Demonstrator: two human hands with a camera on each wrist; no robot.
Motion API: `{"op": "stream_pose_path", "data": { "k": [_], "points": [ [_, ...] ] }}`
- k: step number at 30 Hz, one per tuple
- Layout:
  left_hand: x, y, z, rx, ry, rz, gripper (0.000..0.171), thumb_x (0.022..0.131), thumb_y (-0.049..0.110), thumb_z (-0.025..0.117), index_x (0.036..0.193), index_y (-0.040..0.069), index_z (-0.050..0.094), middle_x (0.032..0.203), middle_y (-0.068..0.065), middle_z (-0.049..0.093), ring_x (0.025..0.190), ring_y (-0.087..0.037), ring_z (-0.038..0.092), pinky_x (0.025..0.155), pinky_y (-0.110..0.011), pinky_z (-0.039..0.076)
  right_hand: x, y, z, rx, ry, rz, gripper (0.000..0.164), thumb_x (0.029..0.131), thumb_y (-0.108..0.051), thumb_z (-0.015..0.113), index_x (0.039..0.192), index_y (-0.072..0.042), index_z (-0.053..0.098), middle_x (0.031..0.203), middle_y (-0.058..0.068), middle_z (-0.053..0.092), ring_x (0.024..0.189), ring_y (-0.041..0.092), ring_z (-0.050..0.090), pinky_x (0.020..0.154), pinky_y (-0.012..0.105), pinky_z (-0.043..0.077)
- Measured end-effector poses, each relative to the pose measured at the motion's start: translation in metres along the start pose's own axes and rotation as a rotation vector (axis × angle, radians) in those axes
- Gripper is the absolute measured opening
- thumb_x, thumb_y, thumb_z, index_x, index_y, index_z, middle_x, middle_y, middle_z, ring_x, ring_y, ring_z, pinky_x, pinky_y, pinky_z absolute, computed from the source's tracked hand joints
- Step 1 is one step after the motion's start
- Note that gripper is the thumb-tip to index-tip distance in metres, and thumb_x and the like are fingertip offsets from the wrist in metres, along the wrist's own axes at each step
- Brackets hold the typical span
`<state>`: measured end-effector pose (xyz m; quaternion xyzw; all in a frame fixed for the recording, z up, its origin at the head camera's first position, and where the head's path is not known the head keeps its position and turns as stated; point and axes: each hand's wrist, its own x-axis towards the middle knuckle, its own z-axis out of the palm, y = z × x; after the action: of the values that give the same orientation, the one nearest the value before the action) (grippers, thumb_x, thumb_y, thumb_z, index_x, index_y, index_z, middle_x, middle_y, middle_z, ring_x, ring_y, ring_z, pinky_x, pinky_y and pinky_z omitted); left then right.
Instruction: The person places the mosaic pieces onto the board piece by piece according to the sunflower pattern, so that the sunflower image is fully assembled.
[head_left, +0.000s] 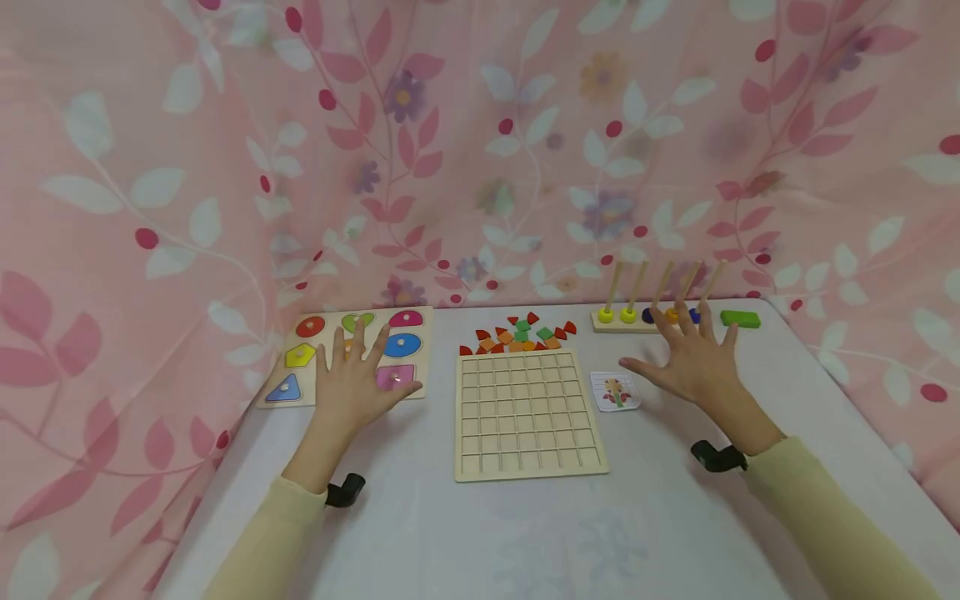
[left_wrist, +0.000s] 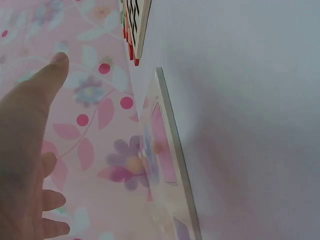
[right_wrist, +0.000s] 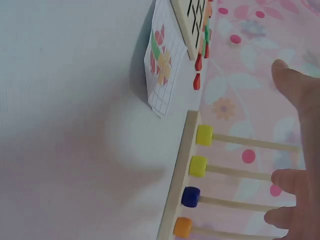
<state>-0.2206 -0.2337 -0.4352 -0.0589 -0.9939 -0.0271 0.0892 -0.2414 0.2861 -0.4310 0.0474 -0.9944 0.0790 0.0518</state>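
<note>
My left hand (head_left: 347,392) hovers with spread fingers over the wooden shape puzzle (head_left: 266,398), which has coloured knobbed pieces. In the left wrist view, the left hand (left_wrist: 25,150) touches nothing. Spread wide too, my right hand (head_left: 697,367) is held above the table in front of the bead stand (head_left: 600,326), whose upright rods carry beads. Between the hands lies a wooden grid board (head_left: 531,417) with bare cells. Several red, orange and green pieces (head_left: 522,336) lie loose behind it. A pattern card (head_left: 615,392) with a flower design rests right of the board.
A green block (head_left: 740,319) sits at the back right, beside the bead stand. The white table (head_left: 480,542) meets a pink floral curtain (head_left: 480,167) at its back and sides. Dark wrist camera mounts (head_left: 717,456) show under both wrists.
</note>
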Motion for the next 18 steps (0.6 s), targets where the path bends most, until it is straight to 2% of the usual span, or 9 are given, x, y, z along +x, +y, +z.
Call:
{"op": "stream_pose_path", "data": {
  "k": [3,6,11,15,18],
  "points": [
    [-0.004,0.003,0.004,-0.081,0.011,0.006,0.11,0.085,0.078,0.066,0.17,0.019,0.028,0.173,-0.027,0.021,0.155,-0.057,0.019,0.121,-0.073,0.014,0.0,-0.001,0.003,0.084,0.022,-0.001,0.11,0.088,-0.086,0.054,0.169,-0.015,0.029,0.172,0.03,0.02,0.154,0.063,0.014,0.109,0.086,0.018],
    [-0.013,0.008,0.007,-0.217,0.018,0.004,0.112,0.084,0.072,0.074,0.169,0.016,0.029,0.17,-0.028,0.028,0.153,-0.055,0.028,0.12,-0.071,0.022,0.001,-0.004,0.005,0.206,0.054,-0.009,0.105,0.092,-0.078,0.059,0.168,-0.012,0.03,0.169,0.03,0.027,0.15,0.061,0.027,0.107,0.082,0.029],
    [-0.03,0.024,0.015,-0.499,-0.016,-0.034,0.114,0.082,0.067,0.082,0.169,0.015,0.03,0.167,-0.022,0.04,0.15,-0.049,0.038,0.116,-0.067,0.034,0.0,-0.008,0.016,0.387,0.14,-0.012,0.093,0.096,-0.064,0.068,0.162,-0.004,0.041,0.163,0.029,0.042,0.147,0.055,0.038,0.112,0.075,0.031],
    [-0.044,0.039,0.025,-0.631,-0.039,-0.072,0.113,0.082,0.065,0.083,0.168,0.013,0.033,0.164,-0.019,0.046,0.144,-0.044,0.047,0.112,-0.062,0.043,0.003,-0.015,0.029,0.525,0.129,-0.005,0.084,0.099,-0.054,0.069,0.159,-0.001,0.045,0.16,0.029,0.046,0.147,0.053,0.04,0.111,0.07,0.037],
    [-0.052,0.05,0.031,-0.712,-0.054,-0.093,0.108,0.084,0.06,0.084,0.166,0.01,0.036,0.162,-0.017,0.049,0.135,-0.04,0.054,0.105,-0.057,0.05,0.009,-0.019,0.037,0.626,0.109,-0.008,0.074,0.102,-0.049,0.067,0.157,-0.001,0.048,0.159,0.027,0.048,0.143,0.05,0.046,0.104,0.065,0.047]
  ]
}}
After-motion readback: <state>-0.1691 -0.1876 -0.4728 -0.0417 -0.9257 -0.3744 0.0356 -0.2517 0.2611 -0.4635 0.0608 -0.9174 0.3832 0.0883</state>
